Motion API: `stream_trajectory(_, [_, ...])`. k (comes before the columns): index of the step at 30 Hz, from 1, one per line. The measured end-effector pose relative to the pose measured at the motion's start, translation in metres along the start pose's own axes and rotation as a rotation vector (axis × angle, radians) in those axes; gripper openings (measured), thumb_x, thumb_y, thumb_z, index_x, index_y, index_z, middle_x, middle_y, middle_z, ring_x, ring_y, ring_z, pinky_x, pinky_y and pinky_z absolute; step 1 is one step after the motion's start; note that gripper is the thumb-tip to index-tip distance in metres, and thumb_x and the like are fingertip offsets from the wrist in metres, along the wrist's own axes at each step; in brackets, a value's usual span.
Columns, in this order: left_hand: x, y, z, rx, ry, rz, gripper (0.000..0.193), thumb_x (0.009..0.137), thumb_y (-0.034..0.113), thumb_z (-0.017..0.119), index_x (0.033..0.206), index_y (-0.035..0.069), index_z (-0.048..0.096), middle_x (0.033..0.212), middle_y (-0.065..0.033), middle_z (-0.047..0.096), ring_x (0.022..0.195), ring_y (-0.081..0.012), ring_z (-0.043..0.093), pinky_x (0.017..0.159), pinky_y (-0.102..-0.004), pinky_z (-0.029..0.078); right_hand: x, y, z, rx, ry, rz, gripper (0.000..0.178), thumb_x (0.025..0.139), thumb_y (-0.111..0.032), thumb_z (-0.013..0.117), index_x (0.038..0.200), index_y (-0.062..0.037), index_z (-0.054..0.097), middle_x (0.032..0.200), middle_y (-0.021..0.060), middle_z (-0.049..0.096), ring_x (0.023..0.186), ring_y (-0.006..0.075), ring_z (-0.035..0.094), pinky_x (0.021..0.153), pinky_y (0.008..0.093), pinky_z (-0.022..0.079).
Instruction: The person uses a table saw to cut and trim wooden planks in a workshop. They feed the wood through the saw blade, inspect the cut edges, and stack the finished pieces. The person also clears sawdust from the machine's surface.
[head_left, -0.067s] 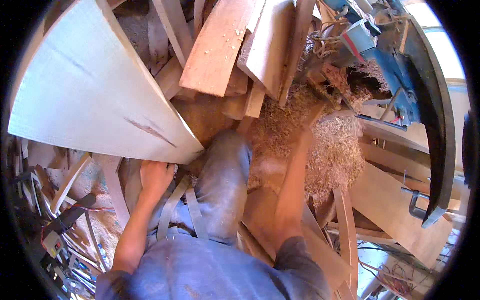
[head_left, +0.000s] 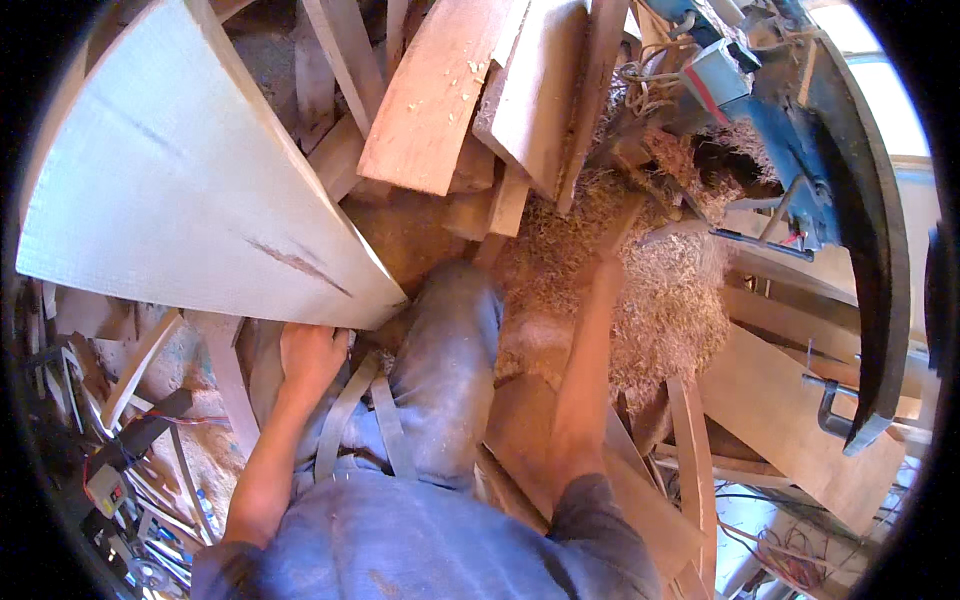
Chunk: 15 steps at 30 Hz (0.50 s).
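Note:
My left hand (head_left: 312, 352) is at the lower edge of a wide, pale, wedge-shaped board (head_left: 190, 170) with a dark crack. The board's edge hides most of its fingers, so I cannot tell whether they grip it. My right arm reaches forward over a heap of wood shavings (head_left: 670, 300). At its end my right hand (head_left: 604, 268) is closed around what looks like a narrow brown strip of wood (head_left: 624, 222), which slants away over the shavings. Shade and blur make its far end hard to see.
Thick planks (head_left: 430, 110) jut toward me from ahead. At the right stands a blue machine (head_left: 800, 170) with a curved dark edge and a clamp (head_left: 832, 408). A flat panel (head_left: 790, 410) leans below it. Offcuts and cables crowd the left, near a small switch box (head_left: 104, 488).

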<state>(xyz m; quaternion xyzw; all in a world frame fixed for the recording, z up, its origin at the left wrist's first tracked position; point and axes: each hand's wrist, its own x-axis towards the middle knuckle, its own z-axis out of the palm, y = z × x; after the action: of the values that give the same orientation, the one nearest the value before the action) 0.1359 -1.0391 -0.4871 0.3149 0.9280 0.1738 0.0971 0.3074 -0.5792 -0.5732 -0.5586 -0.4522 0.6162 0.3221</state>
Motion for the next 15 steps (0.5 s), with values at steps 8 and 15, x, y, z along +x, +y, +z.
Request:
stream_trajectory(8, [0.007,0.004,-0.001,0.018,0.006,0.031,0.028,0.084,0.019,0.069,0.108,0.006,0.076,0.107,-0.0176,0.074,0.100,-0.0394,0.069,0.092,-0.0511,0.053,0.089,-0.026,-0.041,0.091,-0.054,0.120,0.015,0.090,-0.021,0.072,0.083,-0.0180,0.059,0.057,-0.0066,0.040,0.043,0.0111,0.039,0.039,0.0287,0.031])
stream_trajectory(15, [0.002,0.001,-0.002,-0.014,0.020,0.002,0.026,0.085,0.020,0.069,0.106,0.005,0.076,0.106,-0.0175,0.074,0.100,-0.0392,0.069,0.092,-0.0503,0.054,0.033,-0.021,-0.002,0.261,-0.038,0.120,0.021,0.094,-0.027,0.068,0.077,-0.0214,0.057,0.057,-0.0056,0.038,0.046,0.0117,0.040,0.042,0.0322,0.035])
